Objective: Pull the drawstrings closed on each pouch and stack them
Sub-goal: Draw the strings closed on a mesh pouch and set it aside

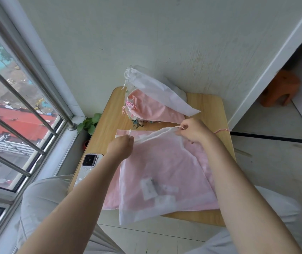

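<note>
While my left hand (121,147) pinches the mouth of the white pouch (157,173), right hand (192,132) pinches its drawstring (180,127). Pouch flat on table (108,114), translucent over pink pouches. Closed stack (152,96) lies beyond.

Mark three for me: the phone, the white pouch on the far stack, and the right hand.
phone (89,160): head view, on its camera block.
white pouch (157,90): head view, mid-body of the bag on top of the far stack.
right hand (195,132): head view, back of the hand, pinching a drawstring.
</note>
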A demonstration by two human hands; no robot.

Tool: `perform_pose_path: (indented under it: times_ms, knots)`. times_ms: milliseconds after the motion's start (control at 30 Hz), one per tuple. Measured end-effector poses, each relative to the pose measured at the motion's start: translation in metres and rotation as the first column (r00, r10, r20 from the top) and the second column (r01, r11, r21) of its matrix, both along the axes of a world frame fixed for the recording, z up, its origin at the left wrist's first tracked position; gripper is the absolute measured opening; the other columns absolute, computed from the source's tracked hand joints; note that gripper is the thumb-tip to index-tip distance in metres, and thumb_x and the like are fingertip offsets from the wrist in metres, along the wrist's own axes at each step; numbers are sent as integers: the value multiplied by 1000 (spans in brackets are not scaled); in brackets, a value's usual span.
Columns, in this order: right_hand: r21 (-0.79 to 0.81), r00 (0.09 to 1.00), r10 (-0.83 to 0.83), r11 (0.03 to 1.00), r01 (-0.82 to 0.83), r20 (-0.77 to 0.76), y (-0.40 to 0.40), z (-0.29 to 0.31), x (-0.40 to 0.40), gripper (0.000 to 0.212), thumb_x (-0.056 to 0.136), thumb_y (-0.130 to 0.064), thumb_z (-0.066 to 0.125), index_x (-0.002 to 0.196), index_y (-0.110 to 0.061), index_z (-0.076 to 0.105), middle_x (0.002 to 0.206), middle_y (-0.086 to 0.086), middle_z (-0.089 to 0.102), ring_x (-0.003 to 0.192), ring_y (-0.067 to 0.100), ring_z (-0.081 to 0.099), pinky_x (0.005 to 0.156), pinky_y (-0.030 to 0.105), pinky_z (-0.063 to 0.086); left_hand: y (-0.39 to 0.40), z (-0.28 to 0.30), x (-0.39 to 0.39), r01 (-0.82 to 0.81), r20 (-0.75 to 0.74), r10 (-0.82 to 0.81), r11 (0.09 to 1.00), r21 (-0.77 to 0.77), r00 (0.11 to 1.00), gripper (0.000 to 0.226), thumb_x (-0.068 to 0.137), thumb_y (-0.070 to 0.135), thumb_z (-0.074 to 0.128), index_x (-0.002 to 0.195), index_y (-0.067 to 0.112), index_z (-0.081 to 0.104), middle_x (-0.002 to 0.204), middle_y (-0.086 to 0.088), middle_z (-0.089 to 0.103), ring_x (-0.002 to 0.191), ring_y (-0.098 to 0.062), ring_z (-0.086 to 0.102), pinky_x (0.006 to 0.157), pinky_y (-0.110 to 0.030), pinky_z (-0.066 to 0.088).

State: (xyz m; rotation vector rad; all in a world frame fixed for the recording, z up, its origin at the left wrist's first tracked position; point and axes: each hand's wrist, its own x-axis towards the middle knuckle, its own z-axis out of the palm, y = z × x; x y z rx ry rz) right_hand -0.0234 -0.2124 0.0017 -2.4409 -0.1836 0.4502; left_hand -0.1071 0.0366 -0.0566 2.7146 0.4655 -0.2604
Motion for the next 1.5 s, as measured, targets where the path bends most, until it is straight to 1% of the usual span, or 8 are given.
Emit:
perform_pose_path:
  times_ms: [300, 433, 633, 767, 967, 1167, 1333, 1500]
  knots:
    - [451, 972, -57, 879, 157, -228, -35, 13, 3, 16, 97, -18, 58, 89, -9, 68, 90, 7, 68, 83, 17, 58, 80, 37, 51, 12, -10, -7, -277, 142, 308, 940, -201, 941, 36, 102, 28, 29, 79, 5, 46, 73, -11, 47, 75, -31, 47, 59, -36, 30]
    - [802, 877, -39, 387, 455, -479, -29, 19, -3, 33, 99, -22, 53, 69, -10, 51, 83, 11, 65, 84, 24, 65, 85, 40, 49, 8, -11, -7, -323, 134, 368, 907, -270, 920, 42, 103, 31, 31, 69, 7, 41, 79, -22, 51, 73, -29, 45, 59, -35, 28]
    - [640, 683, -5, -353, 682, -730, -21, 4, -4, 36, 97, -21, 54, 64, -16, 41, 54, -2, 42, 48, 12, 53, 66, 30, 53, 15, -17, -9, -356, 159, 407, 894, -273, 900, 48, 103, 35, 32, 73, 3, 51, 69, -12, 48, 71, -30, 47, 59, -35, 31]
    - [669, 590, -389, -97, 737, -707, -50, -5, 6, 25, 96, -18, 48, 73, -19, 40, 52, -5, 21, 38, 10, 18, 41, 23, 16, 44, 0, -13, -354, 316, 354, 933, -59, 880, 43, 102, 33, 32, 74, 8, 52, 73, -12, 54, 74, -33, 53, 64, -34, 38]
    - [220, 965, -261, 942, 255, 0, -23, -12, -8, 8, 81, -26, 59, 81, -20, 64, 73, -8, 62, 67, 11, 55, 57, 26, 40, 42, 13, 3, -183, 121, 179, 983, 19, 976, 42, 88, 31, 44, 60, 2, 57, 60, -11, 57, 57, -27, 53, 53, -29, 42]
    - [69, 964, 28, 998, -10, -263, -7, -8, -24, 37, 89, -43, 60, 66, -15, 66, 50, -2, 58, 50, 12, 50, 62, 24, 41, 31, 25, 8, -389, 62, 432, 858, -335, 900, 33, 84, 30, 53, 59, 12, 42, 58, -2, 34, 52, -20, 32, 52, -27, 24]
    - [182, 897, 141, 981, -69, -420, -8, 2, -32, 30, 94, -46, 57, 77, -21, 60, 40, -10, 52, 50, 11, 38, 64, 20, 39, 30, 32, 7, -541, -335, 673, 116, -833, 660, 31, 82, 27, 65, 68, 16, 41, 54, 2, 32, 47, -14, 27, 52, -25, 26]
    - [108, 891, 189, 981, -158, -412, -20, -11, -26, 35, 86, -44, 69, 78, -10, 66, 74, -3, 68, 73, 14, 50, 81, 26, 48, 40, 24, -1, -512, -500, 559, -152, -846, 661, 32, 75, 29, 74, 75, 13, 46, 58, 1, 31, 51, -14, 31, 63, -25, 35]
